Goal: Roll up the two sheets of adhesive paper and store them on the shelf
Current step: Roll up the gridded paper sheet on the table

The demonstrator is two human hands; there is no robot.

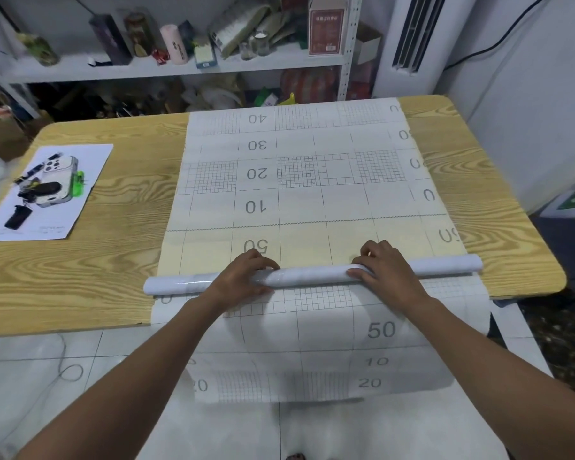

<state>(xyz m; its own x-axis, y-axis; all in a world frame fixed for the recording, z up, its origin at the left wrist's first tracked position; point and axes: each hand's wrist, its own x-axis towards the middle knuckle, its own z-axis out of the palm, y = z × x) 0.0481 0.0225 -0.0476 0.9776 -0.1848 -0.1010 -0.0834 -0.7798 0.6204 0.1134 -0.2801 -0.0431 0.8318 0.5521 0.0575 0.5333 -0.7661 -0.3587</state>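
A wooden desk [113, 260] is seen from above, with a long sheet of gridded paper [312, 194] laid flat across its middle, running from the far edge towards the near edge. Grid squares and the numbers 40, 30, 20, 10 and 50 are printed on it, upside down from this view. A zigzag line crosses the sheet; beyond it the paper looks whitish, and nearer it looks pale yellow.

Across the near part of the desk a white roll [312, 275] of the paper lies sideways, its ends reaching past both sides of the sheet. The roll is gripped by both hands. The left hand [243, 277] is curled over it left of centre, and the right hand [385, 263] is curled over it right of centre, with the fingers wrapped over the far side.

Below the roll, a loose stretch of paper [329, 343] hangs over the near desk edge towards the person, its numbers 50, 10 and 20 the right way up.

A printed page [47, 194] showing phone accessories lies on the left of the desk, well apart from the sheet. Behind the desk stands a white shelf [146, 69] crowded with boxes, jars and bottles. The floor [80, 360] is tiled in pale squares.
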